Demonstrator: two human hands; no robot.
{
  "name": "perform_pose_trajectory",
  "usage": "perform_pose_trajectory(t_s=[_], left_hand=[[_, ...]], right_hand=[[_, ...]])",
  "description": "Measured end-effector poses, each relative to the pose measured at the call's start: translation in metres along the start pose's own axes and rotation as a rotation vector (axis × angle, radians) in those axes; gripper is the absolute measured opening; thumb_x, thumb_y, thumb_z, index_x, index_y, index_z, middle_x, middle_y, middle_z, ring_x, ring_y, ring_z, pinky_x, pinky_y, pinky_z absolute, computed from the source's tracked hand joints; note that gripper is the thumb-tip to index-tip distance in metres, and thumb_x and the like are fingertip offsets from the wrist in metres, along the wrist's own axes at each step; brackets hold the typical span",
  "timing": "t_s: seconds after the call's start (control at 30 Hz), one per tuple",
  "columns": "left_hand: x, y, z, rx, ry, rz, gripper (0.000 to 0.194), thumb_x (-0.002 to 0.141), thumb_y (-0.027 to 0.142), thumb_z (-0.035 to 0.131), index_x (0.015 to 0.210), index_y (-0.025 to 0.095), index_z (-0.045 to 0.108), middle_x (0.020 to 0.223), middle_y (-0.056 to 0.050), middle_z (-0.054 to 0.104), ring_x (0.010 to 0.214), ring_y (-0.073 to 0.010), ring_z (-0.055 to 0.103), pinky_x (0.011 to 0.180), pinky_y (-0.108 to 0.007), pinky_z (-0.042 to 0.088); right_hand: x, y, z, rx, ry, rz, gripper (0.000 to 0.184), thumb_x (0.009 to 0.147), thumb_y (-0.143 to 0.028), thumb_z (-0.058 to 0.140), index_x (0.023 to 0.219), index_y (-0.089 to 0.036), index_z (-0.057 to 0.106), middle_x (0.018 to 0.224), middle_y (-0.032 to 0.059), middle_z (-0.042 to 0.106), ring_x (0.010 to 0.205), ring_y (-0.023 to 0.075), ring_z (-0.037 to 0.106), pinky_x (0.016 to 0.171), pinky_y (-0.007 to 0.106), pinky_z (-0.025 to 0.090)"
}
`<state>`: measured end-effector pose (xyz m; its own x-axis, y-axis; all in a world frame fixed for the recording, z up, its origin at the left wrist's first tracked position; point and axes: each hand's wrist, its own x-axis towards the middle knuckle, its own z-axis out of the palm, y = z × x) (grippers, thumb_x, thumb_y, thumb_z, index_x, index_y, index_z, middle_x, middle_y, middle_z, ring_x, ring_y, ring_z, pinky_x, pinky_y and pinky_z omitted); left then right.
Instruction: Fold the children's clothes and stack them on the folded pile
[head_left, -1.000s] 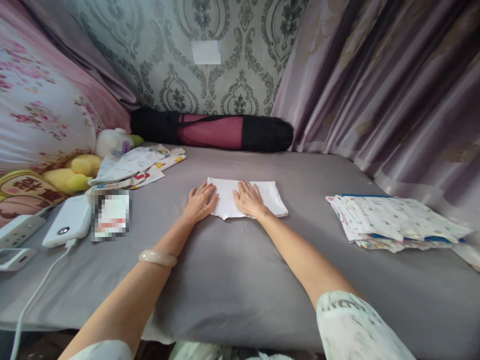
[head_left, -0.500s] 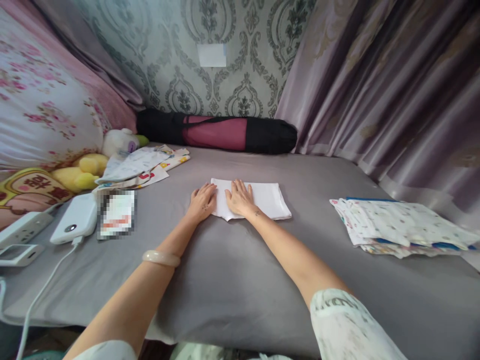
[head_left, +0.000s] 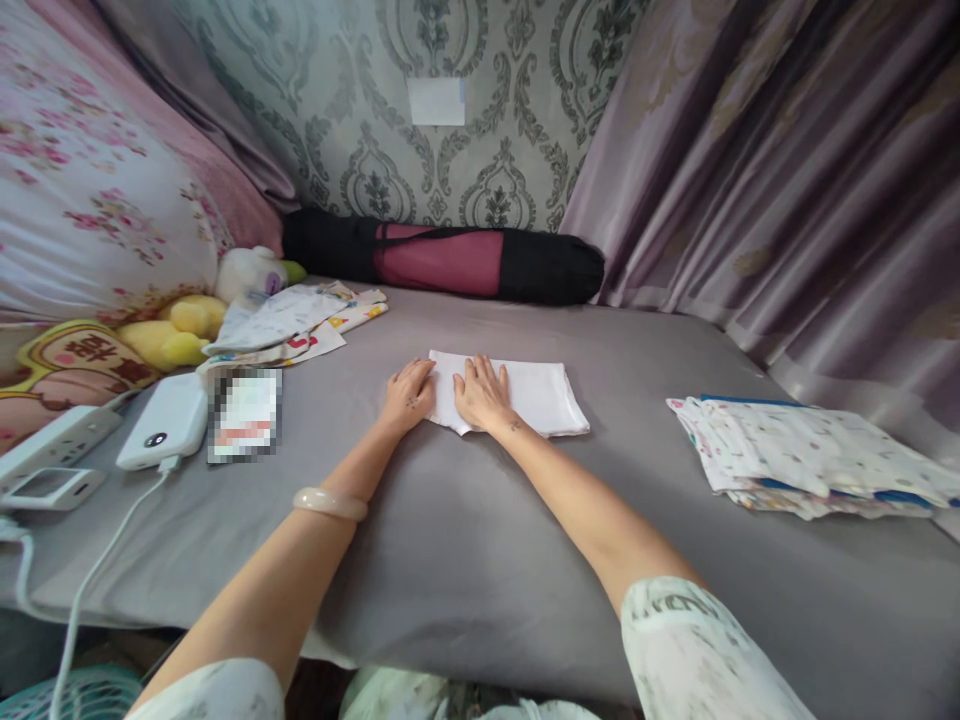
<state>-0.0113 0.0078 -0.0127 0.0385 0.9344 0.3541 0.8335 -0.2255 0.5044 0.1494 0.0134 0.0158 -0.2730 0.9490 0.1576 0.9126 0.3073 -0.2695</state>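
A folded white cloth garment (head_left: 544, 395) lies flat on the grey sheet in front of me. My right hand (head_left: 482, 392) rests palm down on it, fingers spread. At the garment's left edge is my left hand (head_left: 410, 393), also palm down, its fingers reaching onto the edge and its thumb apart. Neither hand grips the fabric. A pale bangle (head_left: 330, 504) circles my left wrist.
To the right is a stack of folded printed clothes (head_left: 810, 450). More printed clothes (head_left: 285, 325) lie at the left, near plush toys (head_left: 176, 330), a white power bank (head_left: 165, 420) with a cable, and a power strip (head_left: 60, 450). A black-and-maroon long bag (head_left: 442, 258) lines the wall.
The view has shifted slightly, so the surroundings sit a little further right. Both hands keep nearly the same place on the white garment.
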Motion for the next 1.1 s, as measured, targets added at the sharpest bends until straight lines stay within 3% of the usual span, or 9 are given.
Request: perform_pose_trajectory(t_s=[0.23, 0.6, 0.83, 1.1], left_hand=[[0.001, -0.001, -0.003, -0.116, 0.07, -0.028, 0.044, 0.085, 0.017, 0.036, 0.122, 0.018, 0.061, 0.129, -0.011, 0.061, 0.13, -0.0237, 0.049, 0.11, -0.042, 0.037], [0.002, 0.005, -0.01, -0.229, 0.106, -0.165, 0.042, 0.085, 0.016, 0.037, 0.12, 0.015, 0.061, 0.126, -0.011, 0.064, 0.121, -0.0229, 0.056, 0.107, -0.04, 0.04], [0.002, 0.007, -0.013, -0.282, 0.138, -0.233, 0.042, 0.088, 0.019, 0.035, 0.121, 0.013, 0.06, 0.128, -0.012, 0.062, 0.122, -0.0217, 0.055, 0.107, -0.038, 0.039], [0.004, 0.006, -0.012, -0.312, 0.2, -0.266, 0.04, 0.094, 0.031, 0.031, 0.117, 0.016, 0.06, 0.124, -0.011, 0.064, 0.118, -0.0207, 0.057, 0.105, -0.038, 0.041]], right_hand=[[-0.004, -0.023, 0.009, 0.009, 0.027, -0.063, 0.056, 0.099, -0.037, 0.025, 0.144, -0.005, 0.037, 0.154, 0.0173, 0.03, 0.143, 0.0288, 0.021, 0.114, 0.052, 0.01], [0.0, -0.026, 0.007, -0.033, -0.033, -0.055, 0.057, 0.098, -0.038, 0.029, 0.143, -0.005, 0.038, 0.152, 0.0183, 0.034, 0.141, 0.0315, 0.025, 0.112, 0.054, 0.016], [0.017, -0.035, 0.002, -0.018, -0.057, -0.067, 0.051, 0.098, -0.031, 0.026, 0.138, -0.006, 0.045, 0.151, 0.0185, 0.037, 0.141, 0.0298, 0.025, 0.113, 0.052, 0.013], [0.038, -0.04, 0.018, -0.001, -0.071, -0.14, 0.055, 0.099, -0.034, 0.024, 0.144, -0.006, 0.038, 0.153, 0.0145, 0.034, 0.143, 0.026, 0.024, 0.115, 0.05, 0.014]])
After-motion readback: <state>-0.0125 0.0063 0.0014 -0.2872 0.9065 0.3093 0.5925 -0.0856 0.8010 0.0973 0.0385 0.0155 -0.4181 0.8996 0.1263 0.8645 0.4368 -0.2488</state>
